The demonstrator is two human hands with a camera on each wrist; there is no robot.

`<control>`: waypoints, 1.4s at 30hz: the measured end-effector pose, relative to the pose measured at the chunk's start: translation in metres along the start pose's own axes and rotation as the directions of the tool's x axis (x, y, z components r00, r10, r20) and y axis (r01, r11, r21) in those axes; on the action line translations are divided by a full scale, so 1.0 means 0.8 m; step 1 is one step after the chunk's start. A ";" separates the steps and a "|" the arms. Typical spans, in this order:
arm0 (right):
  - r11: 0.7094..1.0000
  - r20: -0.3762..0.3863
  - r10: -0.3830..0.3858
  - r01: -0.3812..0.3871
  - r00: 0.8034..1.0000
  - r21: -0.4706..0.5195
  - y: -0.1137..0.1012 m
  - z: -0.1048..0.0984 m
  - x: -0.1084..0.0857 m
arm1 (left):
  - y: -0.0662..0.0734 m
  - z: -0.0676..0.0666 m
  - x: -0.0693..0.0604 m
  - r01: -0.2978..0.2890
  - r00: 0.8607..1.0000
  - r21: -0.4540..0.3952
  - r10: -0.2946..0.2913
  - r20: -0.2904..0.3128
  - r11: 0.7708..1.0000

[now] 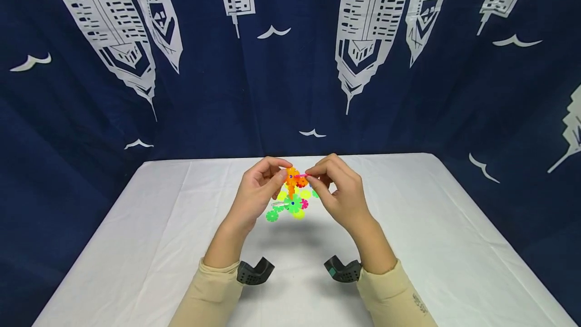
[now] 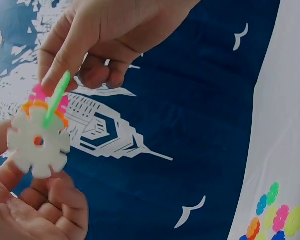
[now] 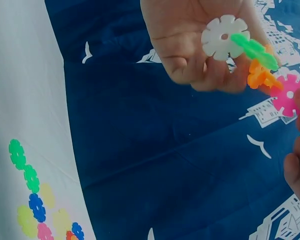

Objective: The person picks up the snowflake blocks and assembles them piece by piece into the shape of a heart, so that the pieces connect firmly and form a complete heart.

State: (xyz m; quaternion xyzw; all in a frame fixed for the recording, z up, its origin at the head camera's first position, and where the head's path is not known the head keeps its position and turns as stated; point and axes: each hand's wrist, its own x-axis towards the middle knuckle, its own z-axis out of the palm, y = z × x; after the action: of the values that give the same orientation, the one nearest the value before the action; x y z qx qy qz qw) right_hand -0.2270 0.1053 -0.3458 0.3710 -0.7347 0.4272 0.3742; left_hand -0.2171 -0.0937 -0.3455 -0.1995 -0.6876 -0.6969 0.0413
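Left hand: fingertips pinch a linked chain at its orange discs, raised over the table. Along the chain: white disc, green disc, orange, then pink disc. Right hand pinches pink. Other coloured discs lie on the table.

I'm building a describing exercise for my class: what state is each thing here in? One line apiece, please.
Left hand: gripping the joined discs
Right hand: pinching the pink disc
Pink disc: joined to orange discs
Orange discs: joined, between pink and green
Green disc: joined to white
White disc: joined, held off the table
Other discs: lying on tablecloth
Tablecloth: spread, creased
Curtain: hanging, creased
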 end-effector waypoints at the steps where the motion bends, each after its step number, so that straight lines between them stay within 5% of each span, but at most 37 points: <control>1: 1.000 0.008 0.009 -0.009 1.000 0.009 0.000 0.000 -0.001 | 0.000 0.001 0.000 0.005 1.000 0.015 -0.005 0.006 1.000; 8: 1.000 0.006 0.010 -0.010 1.000 -0.025 0.006 0.002 -0.004 | -0.003 0.011 0.000 0.073 0.995 0.008 -0.074 0.071 0.997; 19: 0.998 0.036 0.007 -0.005 0.999 -0.068 0.010 0.010 -0.006 | -0.008 0.020 0.001 0.070 0.997 0.011 -0.070 0.012 0.997; 30: 0.980 -0.007 0.163 -0.163 0.987 -0.117 0.034 0.014 -0.014 | -0.004 0.016 0.001 0.066 0.997 0.026 -0.066 -0.029 0.997; 34: 0.932 0.064 0.347 -0.336 0.936 -0.135 0.051 0.019 -0.022 | -0.003 0.015 0.001 0.069 0.998 0.017 -0.069 -0.006 0.997; 38: 0.840 0.196 0.536 -0.495 0.821 -0.224 0.073 0.030 -0.036 | -0.003 0.014 0.000 0.067 0.997 -0.011 -0.067 0.027 0.998; 42: 0.776 0.299 0.628 -0.555 0.718 -0.299 0.095 0.042 -0.054 | -0.004 0.013 0.000 0.064 0.997 -0.023 -0.063 0.032 0.998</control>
State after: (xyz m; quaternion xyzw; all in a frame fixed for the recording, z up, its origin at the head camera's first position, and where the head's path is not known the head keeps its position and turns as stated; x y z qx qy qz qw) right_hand -0.2811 0.1119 -0.4216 0.1543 -0.9098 0.3721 0.0997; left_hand -0.2156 -0.0831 -0.3488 -0.1891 -0.6856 -0.7030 0.0059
